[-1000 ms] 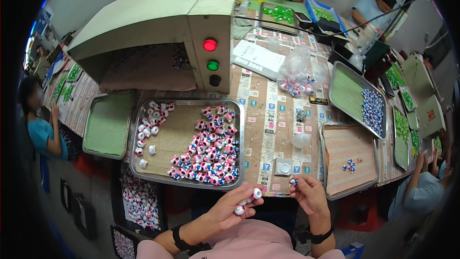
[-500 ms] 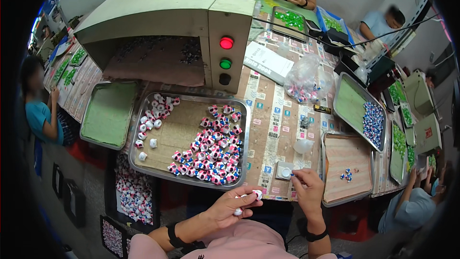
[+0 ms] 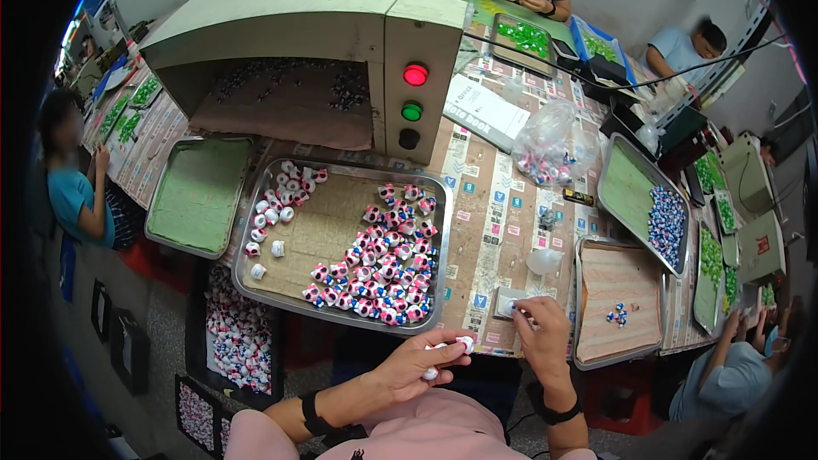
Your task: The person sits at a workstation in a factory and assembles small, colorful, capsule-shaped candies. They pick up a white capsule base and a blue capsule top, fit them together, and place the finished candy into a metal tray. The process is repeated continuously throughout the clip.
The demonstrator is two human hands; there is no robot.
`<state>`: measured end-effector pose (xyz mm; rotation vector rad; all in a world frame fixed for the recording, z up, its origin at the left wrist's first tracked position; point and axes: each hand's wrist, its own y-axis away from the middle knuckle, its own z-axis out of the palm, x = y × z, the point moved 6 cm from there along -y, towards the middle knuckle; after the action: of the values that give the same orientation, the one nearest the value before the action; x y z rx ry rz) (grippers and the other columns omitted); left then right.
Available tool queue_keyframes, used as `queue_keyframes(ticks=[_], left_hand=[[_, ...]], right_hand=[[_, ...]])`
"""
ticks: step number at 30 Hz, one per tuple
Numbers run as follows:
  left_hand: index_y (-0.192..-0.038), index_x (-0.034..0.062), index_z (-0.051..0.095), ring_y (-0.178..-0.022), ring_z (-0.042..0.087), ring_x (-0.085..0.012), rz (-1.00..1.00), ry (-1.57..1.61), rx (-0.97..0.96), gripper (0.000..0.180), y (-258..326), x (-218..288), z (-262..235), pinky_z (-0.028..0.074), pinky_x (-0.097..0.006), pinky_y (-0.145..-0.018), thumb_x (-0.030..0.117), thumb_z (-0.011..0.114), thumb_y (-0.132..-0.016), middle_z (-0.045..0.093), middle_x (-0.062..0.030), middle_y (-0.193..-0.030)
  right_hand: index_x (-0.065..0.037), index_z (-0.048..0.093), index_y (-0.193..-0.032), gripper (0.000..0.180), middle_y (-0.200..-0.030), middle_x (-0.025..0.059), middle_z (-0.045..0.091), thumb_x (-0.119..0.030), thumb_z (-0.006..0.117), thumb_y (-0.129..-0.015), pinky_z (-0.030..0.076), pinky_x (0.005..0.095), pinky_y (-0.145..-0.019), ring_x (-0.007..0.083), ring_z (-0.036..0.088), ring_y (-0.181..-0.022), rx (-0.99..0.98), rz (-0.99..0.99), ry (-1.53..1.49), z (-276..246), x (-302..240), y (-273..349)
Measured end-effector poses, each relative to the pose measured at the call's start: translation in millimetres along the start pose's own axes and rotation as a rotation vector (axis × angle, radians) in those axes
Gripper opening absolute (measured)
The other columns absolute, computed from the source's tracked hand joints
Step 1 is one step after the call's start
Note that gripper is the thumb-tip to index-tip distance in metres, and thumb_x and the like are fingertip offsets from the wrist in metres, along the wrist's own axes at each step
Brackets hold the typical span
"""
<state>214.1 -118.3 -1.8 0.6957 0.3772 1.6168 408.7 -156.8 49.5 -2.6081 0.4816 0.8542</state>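
Note:
My left hand is closed around small white toy heads; one white head pokes out at the fingertips and another shows beneath the fingers. Thumb and fingers of my right hand are pinched together over a small pale block with a round dish at the table's front edge. What they pinch is too small to make out. Left of the hands, a metal tray carries white heads at its left and many pink, white and blue toy figures at its right.
A box-shaped machine with lit red and green lamps stands behind the tray. At the right are a paper-lined tray with a few small blue-and-white pieces, a fuller tray, a plastic bag and a translucent bottle. Co-workers sit around.
My right fingertips have moved slightly left, onto the dish of the block; a small blue bit showed at them before. My left hand keeps its hold. The whole view has shifted a little.

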Motion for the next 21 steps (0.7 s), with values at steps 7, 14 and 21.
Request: queue_keyframes(ticks=[7, 14, 21], left_hand=[[-0.126, 0.0024, 0.053, -0.081, 0.058, -0.0088, 0.033, 0.018, -0.101, 0.034, -7.7, -3.7, -4.0, 0.038, -0.018, -0.047, 0.009, 0.060, -0.093, 0.059, -0.0043, -0.099], [-0.126, 0.0036, 0.055, -0.074, 0.053, -0.0062, 0.042, -0.008, -0.095, 0.035, -7.7, -4.6, 1.3, 0.035, -0.016, -0.045, 0.009, 0.063, -0.092, 0.058, -0.0021, -0.093], [-0.125, 0.0026, 0.055, -0.072, 0.051, -0.0061, 0.048, -0.018, -0.085, 0.037, -7.5, -4.5, 2.4, 0.034, -0.016, -0.045, 0.008, 0.065, -0.090, 0.058, -0.0024, -0.092]], right_hand=[[-0.001, 0.071, -0.093, 0.017, -0.090, 0.0094, 0.066, 0.001, 0.073, -0.076, 0.049, 0.0231, -0.064, 0.0129, 0.063, -0.074, -0.109, 0.166, -0.407, -9.1, -29.7, 17.8], [0.002, 0.070, -0.096, 0.018, -0.097, 0.0094, 0.064, 0.002, 0.074, -0.078, 0.052, 0.0226, -0.072, 0.0126, 0.064, -0.084, -0.191, 0.260, -0.641, 3.5, -31.7, 36.7], [-0.001, 0.072, -0.097, 0.018, -0.092, 0.0083, 0.066, -0.004, 0.075, -0.079, 0.050, 0.0213, -0.066, 0.0109, 0.063, -0.078, -0.178, 0.260, -0.683, 6.7, -31.6, 38.6]])
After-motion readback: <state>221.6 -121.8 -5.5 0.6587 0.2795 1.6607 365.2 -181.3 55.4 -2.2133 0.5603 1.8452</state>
